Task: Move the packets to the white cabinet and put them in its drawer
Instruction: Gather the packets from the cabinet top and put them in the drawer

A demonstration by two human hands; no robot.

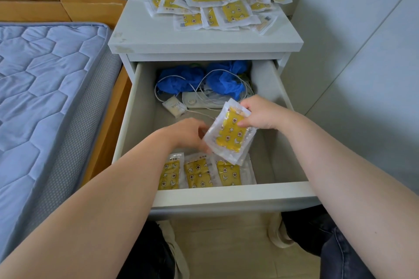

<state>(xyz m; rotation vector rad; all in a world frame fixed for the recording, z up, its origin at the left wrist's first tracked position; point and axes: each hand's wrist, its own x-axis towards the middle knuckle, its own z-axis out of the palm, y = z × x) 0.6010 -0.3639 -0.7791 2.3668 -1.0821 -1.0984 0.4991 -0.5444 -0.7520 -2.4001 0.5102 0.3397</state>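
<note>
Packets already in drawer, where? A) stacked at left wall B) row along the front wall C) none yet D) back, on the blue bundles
B: three packets lie side by side against the drawer's front wall; the blue bundles at the back carry none.

The person's forearms (118, 183) are bare, with dark denim trousers (335, 253) and pale cream slippers (277, 232).

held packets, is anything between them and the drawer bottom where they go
Nothing visible blocks them. The held packets, gripped by the left hand and right hand, are over the open drawer. Below lies only the row of packets at its front; the blue bundles and corded device sit at the back.
</note>
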